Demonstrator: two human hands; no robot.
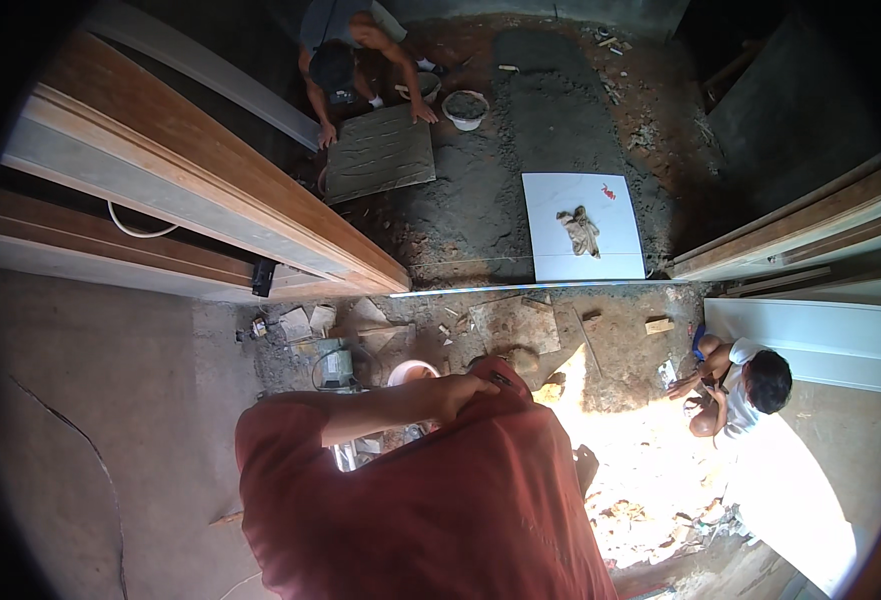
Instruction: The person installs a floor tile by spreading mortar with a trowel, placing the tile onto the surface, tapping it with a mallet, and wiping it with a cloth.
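Observation:
My left arm crosses the front of my red shirt. My left hand (457, 396) is closed against a bunched piece of red cloth (505, 378), which has a small dark patch on it; its fingertips are partly hidden. At the right edge of the shirt a shaded hand (586, 468), seemingly my right, shows only in part and its fingers cannot be made out. Just beyond my left hand are a pinkish-white bucket (412, 373) and a grey-green power tool (334, 368) with a cable. Broken tile pieces (305, 322) lie near the tool.
Ahead, a person squats by a large grey tile (380, 153) with both hands on it, near a mortar bucket (465, 109). A white tile (585, 228) carrying gloves (579, 231) lies on wet mortar (550, 100). At right another person (745, 385) crouches beside sunlit rubble (640, 500). Wooden door frames (210, 170) flank the opening.

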